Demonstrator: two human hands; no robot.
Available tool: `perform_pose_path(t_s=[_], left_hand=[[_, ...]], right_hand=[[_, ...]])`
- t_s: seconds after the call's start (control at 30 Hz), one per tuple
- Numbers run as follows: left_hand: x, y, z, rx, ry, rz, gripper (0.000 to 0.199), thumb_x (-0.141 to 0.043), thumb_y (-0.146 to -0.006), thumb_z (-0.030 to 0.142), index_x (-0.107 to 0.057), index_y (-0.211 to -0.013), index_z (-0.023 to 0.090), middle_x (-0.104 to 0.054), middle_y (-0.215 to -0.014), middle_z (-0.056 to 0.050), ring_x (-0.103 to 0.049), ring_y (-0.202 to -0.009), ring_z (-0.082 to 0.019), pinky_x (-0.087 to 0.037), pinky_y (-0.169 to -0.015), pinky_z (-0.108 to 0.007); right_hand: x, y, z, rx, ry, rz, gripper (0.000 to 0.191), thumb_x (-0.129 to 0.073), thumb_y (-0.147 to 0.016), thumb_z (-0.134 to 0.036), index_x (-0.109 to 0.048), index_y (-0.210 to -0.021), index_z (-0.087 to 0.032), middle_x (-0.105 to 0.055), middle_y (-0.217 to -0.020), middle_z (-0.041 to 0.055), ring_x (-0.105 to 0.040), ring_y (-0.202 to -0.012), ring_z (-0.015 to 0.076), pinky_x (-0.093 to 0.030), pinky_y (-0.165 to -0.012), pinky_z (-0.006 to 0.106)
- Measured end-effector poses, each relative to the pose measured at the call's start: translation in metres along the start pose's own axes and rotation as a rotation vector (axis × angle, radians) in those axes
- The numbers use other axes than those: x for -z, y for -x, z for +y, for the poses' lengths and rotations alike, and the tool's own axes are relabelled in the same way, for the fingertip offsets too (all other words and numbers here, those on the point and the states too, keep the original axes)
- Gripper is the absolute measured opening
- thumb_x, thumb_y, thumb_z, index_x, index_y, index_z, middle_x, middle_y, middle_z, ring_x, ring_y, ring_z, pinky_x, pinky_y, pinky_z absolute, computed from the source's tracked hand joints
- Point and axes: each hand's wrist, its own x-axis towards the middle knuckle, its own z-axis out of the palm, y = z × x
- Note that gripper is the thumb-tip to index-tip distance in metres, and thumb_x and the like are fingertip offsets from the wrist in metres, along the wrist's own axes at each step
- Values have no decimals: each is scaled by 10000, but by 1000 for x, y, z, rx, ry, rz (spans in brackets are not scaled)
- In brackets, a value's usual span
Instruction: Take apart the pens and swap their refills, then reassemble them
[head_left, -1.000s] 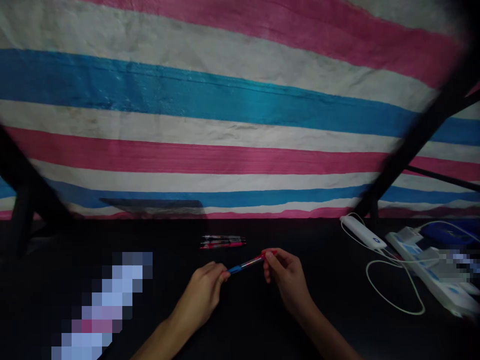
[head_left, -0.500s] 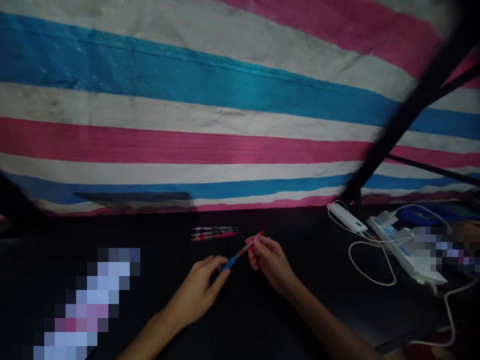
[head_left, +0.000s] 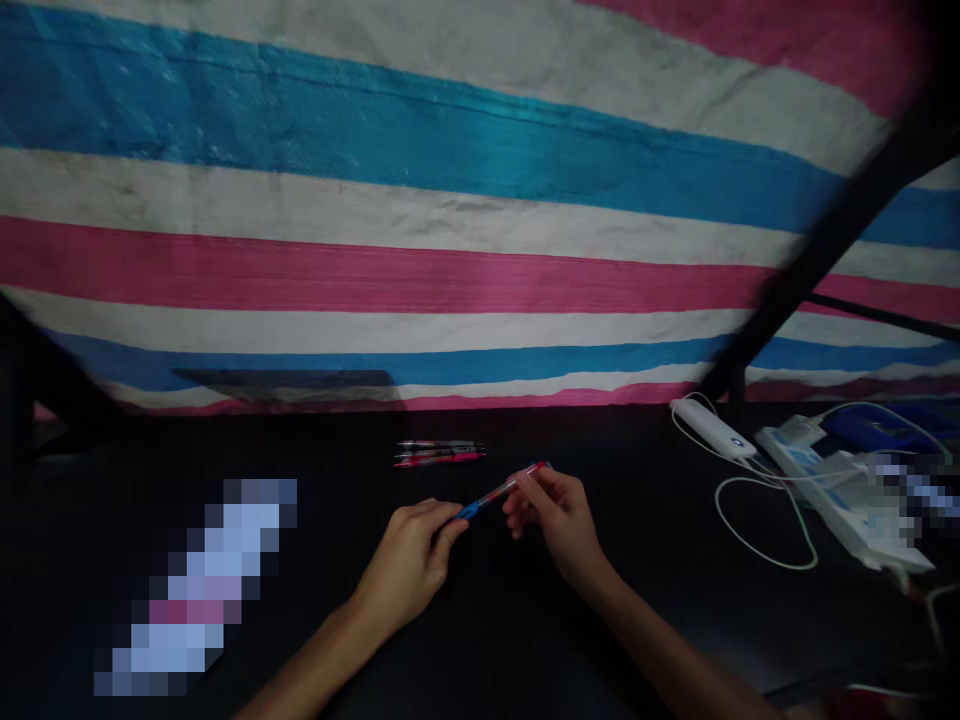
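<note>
Between my two hands is a pen point(head_left: 491, 496) with a blue grip end, a clear barrel and a red tip, slanting up to the right. My left hand point(head_left: 415, 552) pinches its blue end between thumb and fingers. At the red end, my right hand point(head_left: 559, 515) has thumb and forefinger closed on the pen, partly covering it. Beyond the hands, several pens point(head_left: 440, 455) lie side by side on the black table point(head_left: 480, 640), one of them pinkish red.
To the right, a white power strip point(head_left: 840, 500) has cables plugged in, beside a white oblong device point(head_left: 712, 428) and a looped white cable point(head_left: 765, 565). A blue object point(head_left: 877, 425) lies behind. A blurred-out bright patch point(head_left: 217, 580) is at left. Striped sheeting point(head_left: 450, 280) hangs behind the table.
The view has shifted slightly, so the table things sit further right. Both hands still grip the pen, which now lies at a flatter slant.
</note>
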Motion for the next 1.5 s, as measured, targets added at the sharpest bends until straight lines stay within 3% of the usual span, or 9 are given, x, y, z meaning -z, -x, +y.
perform_pose_path(t_s=[0.2, 0.33, 0.47, 0.67, 0.77, 0.93, 1.03, 1.27, 1.5], left_hand=[[0, 1, 2, -24, -2, -7, 266, -403, -924, 269, -635, -820, 190, -627, -719, -26, -568, -692, -169, -386, -655, -263], [-2, 0, 5, -11, 59, -48, 244, -427, -913, 305, -613, -804, 190, -597, -719, -15, -548, -675, -156, -381, -638, -255], [-3, 1, 9, 23, 168, -123, 286, -473, -888, 349, -580, -686, 177, -554, -632, 14, -513, -605, -127, -361, -601, -235], [-3, -1, 11, 114, 544, -294, 364, -450, -899, 388, -621, -683, 150, -611, -666, -7, -551, -679, -137, -392, -663, -231], [-6, 0, 12, 133, 575, -314, 349, -437, -905, 391, -635, -752, 147, -598, -659, -2, -535, -663, -131, -391, -641, -229], [-7, -1, 7, 100, 441, -175, 242, -498, -875, 379, -622, -949, 185, -571, -700, 15, -516, -666, -128, -390, -620, -226], [-5, -4, -2, 65, 257, -52, 212, -478, -885, 350, -623, -878, 195, -583, -705, 8, -529, -668, -136, -395, -643, -243], [0, -8, -18, 8, -23, -8, 228, -435, -900, 307, -619, -810, 206, -593, -732, -9, -568, -706, -160, -409, -673, -271], [0, -9, -25, 1, -77, 30, 235, -426, -898, 315, -616, -809, 212, -607, -717, -9, -574, -698, -168, -419, -641, -266]], right_hand=[[1, 2, -3, 40, 128, 1, 344, -572, -835, -442, -583, -679, -136, -605, -534, 21, -530, -397, 98, -415, -357, 188], [0, 0, -5, 107, 64, -33, 266, -566, -851, -406, -621, -797, -151, -642, -708, 47, -609, -612, 145, -489, -504, 236], [-3, -1, -5, 14, -226, -101, 208, -515, -896, -358, -605, -909, -171, -650, -792, 58, -625, -778, 182, -486, -734, 335], [-12, -1, -7, -144, -597, -199, 161, -484, -912, -328, -550, -867, -188, -581, -715, 19, -580, -713, 164, -439, -731, 330], [-11, -3, -11, -208, -676, -216, 162, -476, -910, -321, -548, -858, -186, -544, -690, 6, -548, -681, 147, -430, -718, 313], [1, -10, -21, -258, -872, -229, 346, -436, -888, -496, -529, -791, -178, -404, -590, -37, -402, -532, 100, -377, -546, 242], [12, -13, -26, -282, -948, -253, 470, -426, -844, -605, -445, -647, -178, -311, -530, -57, -294, -458, 79, -273, -443, 211], [24, -16, -27, -383, -959, -273, 408, -452, -825, -408, -261, -532, -198, -166, -435, -81, -132, -374, 71, -110, -366, 217], [26, -16, -29, -417, -926, -284, 439, -463, -801, -483, -251, -541, -200, -190, -434, -84, -131, -381, 65, -110, -364, 205]])
